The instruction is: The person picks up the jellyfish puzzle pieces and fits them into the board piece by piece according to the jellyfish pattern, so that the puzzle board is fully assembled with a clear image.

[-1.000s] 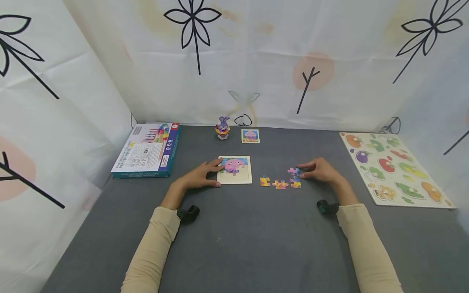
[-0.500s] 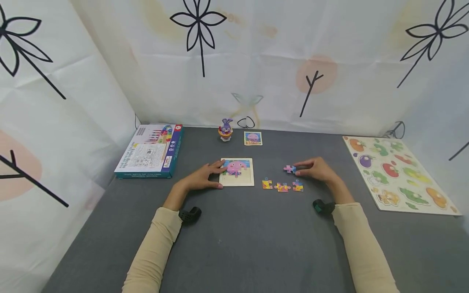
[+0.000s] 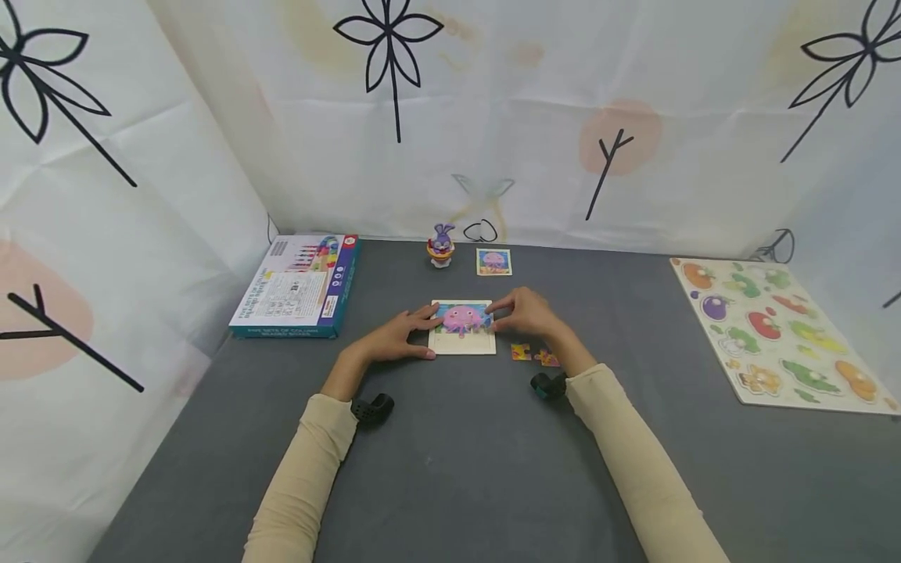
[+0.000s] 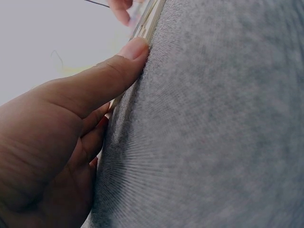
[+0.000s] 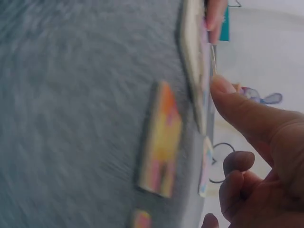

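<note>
The left hand (image 3: pixel 396 338) rests at the left side of a small wooden jigsaw board (image 3: pixel 463 345) with a pink octopus picture. Its fingertips touch the upper left of the board and its thumb (image 4: pixel 135 49) lies against the near corner. At the board's right side, the right hand (image 3: pixel 524 313) pinches a pink-and-blue jigsaw piece at the picture's edge, mostly hidden by the fingers. Loose yellow jigsaw pieces lie just right of the board: one (image 3: pixel 521 352) stands out whole, another (image 3: pixel 546 358) sits partly behind the right wrist.
Behind the board stand a purple rabbit figurine (image 3: pixel 441 246) and a small octopus picture card (image 3: pixel 494 262). A boxed set (image 3: pixel 292 289) lies at the back left. On the right is a large vegetable puzzle board (image 3: pixel 781 328). A patterned white cloth (image 3: pixel 535 156) hangs behind the grey table.
The right hand has lifted the pink-and-blue jigsaw piece from the loose ones and carried it left to the board's right side. The left hand stays on the board; the head view shifts slightly.
</note>
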Tool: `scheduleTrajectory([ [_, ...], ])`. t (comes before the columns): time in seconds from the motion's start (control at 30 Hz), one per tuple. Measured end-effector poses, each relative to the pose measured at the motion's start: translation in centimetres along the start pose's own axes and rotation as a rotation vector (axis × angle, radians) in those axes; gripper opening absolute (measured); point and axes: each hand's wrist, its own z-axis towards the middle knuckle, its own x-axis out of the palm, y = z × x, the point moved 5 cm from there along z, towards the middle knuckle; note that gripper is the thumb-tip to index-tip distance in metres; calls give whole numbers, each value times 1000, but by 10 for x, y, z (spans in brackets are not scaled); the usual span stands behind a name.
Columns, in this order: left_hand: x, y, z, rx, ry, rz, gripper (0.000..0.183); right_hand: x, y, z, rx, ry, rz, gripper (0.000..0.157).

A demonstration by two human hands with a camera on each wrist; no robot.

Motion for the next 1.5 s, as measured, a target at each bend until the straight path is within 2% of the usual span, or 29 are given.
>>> scheduleTrajectory([
  [0.2, 1, 0, 2, 6, 3, -1, 73, 6, -1, 1, -7, 34, -24, 35],
  [0.4, 1, -3, 2, 17, 0, 7, 72, 10, 9, 0, -157, 80, -25, 28],
  [0.47, 1, -4, 3, 25, 3, 5, 72, 13, 10, 1, -172, 107, -48, 27],
  [0.63, 1, -6, 5, 31, 6, -14, 73, 15, 7, 5, -71, 118, -84, 25],
  [0.8, -1, -6, 5, 26, -10, 0, 71, 10, 10, 3, -3, 55, -113, 24],
  [0.93, -1, -6, 5, 40, -4, 16, 71, 2, 8, -10, -8, -22, -137, 27],
  [1.07, -2, -3, 3, 40, -8, 18, 72, -9, -5, -31, 23, -77, -130, 31],
  [1.23, -4, 0, -2, 22, -17, 10, 70, -14, -19, -52, 44, -35, -142, 34],
  [1.37, -3, -1, -3, 32, -22, 1, 70, -11, -24, -57, 45, 0, -154, 37],
  [1.5, -1, -1, -2, 37, -32, -2, 71, -10, -27, -59, 54, -14, -162, 34],
])
